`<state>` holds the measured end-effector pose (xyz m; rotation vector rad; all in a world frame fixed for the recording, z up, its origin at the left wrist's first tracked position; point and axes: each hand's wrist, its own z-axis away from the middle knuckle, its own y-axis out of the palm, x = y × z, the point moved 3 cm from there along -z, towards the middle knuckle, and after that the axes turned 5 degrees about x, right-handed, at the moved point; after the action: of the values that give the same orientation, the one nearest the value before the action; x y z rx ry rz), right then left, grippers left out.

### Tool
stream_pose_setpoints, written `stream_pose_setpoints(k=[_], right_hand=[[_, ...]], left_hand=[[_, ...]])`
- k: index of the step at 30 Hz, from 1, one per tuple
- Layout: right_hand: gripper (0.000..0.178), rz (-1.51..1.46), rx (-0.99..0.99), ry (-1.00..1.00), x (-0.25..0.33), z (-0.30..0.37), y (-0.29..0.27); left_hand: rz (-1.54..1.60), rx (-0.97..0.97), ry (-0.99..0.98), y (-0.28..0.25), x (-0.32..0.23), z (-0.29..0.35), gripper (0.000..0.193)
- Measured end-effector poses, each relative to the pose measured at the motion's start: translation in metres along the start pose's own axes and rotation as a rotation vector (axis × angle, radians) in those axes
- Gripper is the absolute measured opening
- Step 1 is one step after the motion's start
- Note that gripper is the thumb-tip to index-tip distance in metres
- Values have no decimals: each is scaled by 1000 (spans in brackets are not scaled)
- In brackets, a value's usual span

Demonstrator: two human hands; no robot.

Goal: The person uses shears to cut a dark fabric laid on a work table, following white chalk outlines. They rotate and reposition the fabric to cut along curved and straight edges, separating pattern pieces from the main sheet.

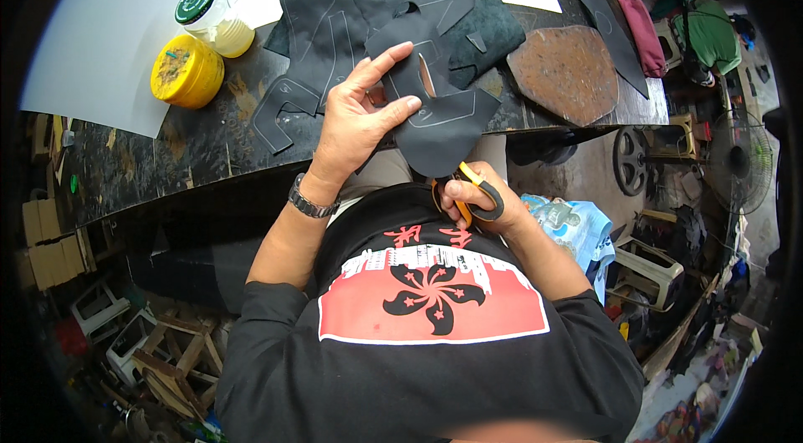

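Over the table's near edge, my left hand (355,112) holds a piece of black leather (439,129) marked with pale outlines, its thumb on top and some fingers hidden behind. A slit-like opening shows in this piece. Just below its lower edge, my right hand (489,192) is closed round the yellow-and-black handles of scissors (478,179); their blades are hidden. A larger black leather sheet (314,12) with drawn outlines lies beyond my left hand. Beside it rests a small angled leather cutout (274,127).
A yellow tub (188,73) and a green-lidded jar (216,20) stand at the left. A worn brown board (565,75), a long black strip (604,25) and a pink pouch (642,35) lie at the right. A fan (736,160) stands beyond the table (180,163).
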<state>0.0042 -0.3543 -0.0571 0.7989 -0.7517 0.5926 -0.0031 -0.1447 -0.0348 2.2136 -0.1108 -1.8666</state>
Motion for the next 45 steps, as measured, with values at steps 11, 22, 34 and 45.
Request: stream_pose_setpoints(k=[11,22,34,45], right_hand=[[35,20,-27,0,0,-6,1],[37,205,-106,66,-4,-5,-4],[38,93,44,29,2,-8,-8],[36,-7,48,-46,-3,-6,0]], left_hand=[[15,-19,11,3,1,4,66],[-95,-12,-153,-15,-8,-2,57],[-225,324,-94,-21,-28,-17,63],[-276,270,-36,-20,-22,-14,65]])
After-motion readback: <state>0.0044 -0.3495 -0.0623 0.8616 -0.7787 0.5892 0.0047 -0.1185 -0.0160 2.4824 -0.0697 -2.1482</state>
